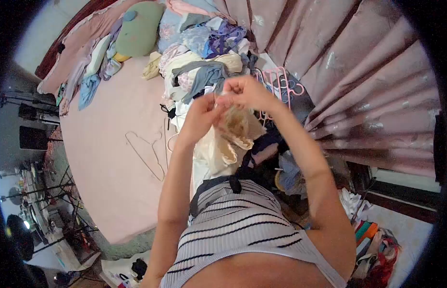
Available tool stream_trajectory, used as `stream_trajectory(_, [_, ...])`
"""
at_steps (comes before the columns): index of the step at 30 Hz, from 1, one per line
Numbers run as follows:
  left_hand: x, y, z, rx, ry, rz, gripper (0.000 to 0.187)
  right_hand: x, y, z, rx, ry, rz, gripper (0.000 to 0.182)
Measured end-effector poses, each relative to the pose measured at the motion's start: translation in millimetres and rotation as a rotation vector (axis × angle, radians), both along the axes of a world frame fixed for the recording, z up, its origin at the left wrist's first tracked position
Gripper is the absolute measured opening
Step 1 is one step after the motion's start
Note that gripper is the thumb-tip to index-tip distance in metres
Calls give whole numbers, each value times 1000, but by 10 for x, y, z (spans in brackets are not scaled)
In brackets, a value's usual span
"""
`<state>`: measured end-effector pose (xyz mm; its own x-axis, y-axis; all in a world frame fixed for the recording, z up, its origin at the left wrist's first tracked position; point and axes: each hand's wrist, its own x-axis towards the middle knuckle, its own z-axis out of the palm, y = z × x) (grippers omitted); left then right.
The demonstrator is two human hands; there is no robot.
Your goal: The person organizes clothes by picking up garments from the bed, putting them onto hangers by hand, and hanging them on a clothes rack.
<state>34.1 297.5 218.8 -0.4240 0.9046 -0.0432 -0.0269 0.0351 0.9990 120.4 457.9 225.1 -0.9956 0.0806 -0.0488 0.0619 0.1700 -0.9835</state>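
Both hands meet in front of me, over the near side of the bed. My left hand [202, 115] is closed on the top of a cream garment [218, 149], its fingers close to those of the other hand. My right hand [250, 93] pinches the same garment's upper edge from the right. The garment hangs down from the fingers, with a frilly or lacy part below them. Its exact shape is hidden by folds. A thin wire hanger [149, 156] lies on the pink bed sheet [103, 177] to the left.
A large heap of clothes [199, 53] covers the bed's far end, beside a green cushion [139, 30]. Pink hangers [280, 86] stand right of the heap. Pink curtains [362, 81] hang at the right. Black stands [65, 192] are at the left.
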Motion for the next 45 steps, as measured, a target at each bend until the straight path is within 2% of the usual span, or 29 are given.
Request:
stream_trajectory(1, [69,-18,-27,-111,-36,8,19,46,-8,-330,-176,-21,-56,22])
stream_trajectory(3, [189,-67,-142,-239,-74,8,19,148,-33,-1028,-197,-18,-291,28])
stream_trajectory(5, [230,-137,-291,-292,-121,58,21,401,165,-2137,158,-216,-433,39])
stream_trajectory(7, [260,-209,-282,-325,-145,70,23,761,342,-3246,435,-448,-473,32])
stream_trajectory(9, [265,-282,-274,-369,-149,146,26,1027,412,-3852,352,-640,-739,38])
stream_trajectory(13, [286,-313,-180,-443,-137,243,28,1070,384,-3838,300,-813,-831,45])
stream_trajectory(15, [283,-325,-193,-431,-148,260,28,990,374,-3756,232,-594,-1059,57])
stream_trajectory(16, [277,-327,-192,-436,-162,277,28,913,366,-3581,374,-657,-1171,60])
stream_trajectory(17, [273,-326,-193,-439,-176,293,28,837,334,-3470,366,-651,-1169,60])
stream_trajectory(19, [256,-322,-203,-437,-160,296,27,751,284,-3377,464,-791,-1535,60])
stream_trajectory(20, [239,-309,-204,-431,-151,294,27,768,314,-3452,356,-814,-1438,55])
stream_trajectory(21, [235,-289,-195,-429,-145,292,27,825,385,-3606,352,-809,-1442,55])
stream_trajectory(23, [238,-249,-185,-423,-115,316,27,943,535,-3982,158,-846,-1020,50])
stream_trajectory(24, [233,-245,-192,-422,-114,315,27,1015,549,-3814,225,-795,-965,44])
stream_trajectory(27, [228,-247,-250,-372,-122,290,27,1097,528,-3432,332,-823,-1036,37])
stream_trajectory(28, [216,-237,-269,-375,-123,276,27,1166,501,-3431,522,-582,-1048,28])
stream_trajectory(29, [205,-227,-276,-377,-123,262,26,1180,509,-3404,523,-582,-1050,28])
stream_trajectory(32, [205,-218,-277,-370,-144,262,26,1181,507,-3324,378,-317,-1155,16])
stream_trajectory(33, [202,-213,-272,-366,-145,261,26,1180,479,-3123,381,-315,-1157,16])
stream_trajectory(35, [189,-211,-252,-339,-123,245,26,1200,380,-2497,194,-216,-1125,16])
stream_trajectory(36, [175,-223,-242,-332,-122,246,26,1212,363,-2467,297,-108,-1158,17])
stream_trajectory(39, [138,-280,-198,-291,-170,230,26,1365,418,-2209,192,36,-1182,22])
stream_trajectory(40, [133,-281,-174,-285,-130,228,28,1387,385,-1927,138,49,-1164,23])
stream_trajectory(41, [124,-293,-155,-279,-90,231,30,1445,444,-1916,-64,141,-1097,24])
stream_trajectory(43, [62,-322,-161,-216,-107,259,29,1535,444,-1480,-132,33,-1016,24])
stream_trajectory(45, [-33,-337,-181,-148,-120,295,29,1623,497,-1292,-141,79,-852,24])
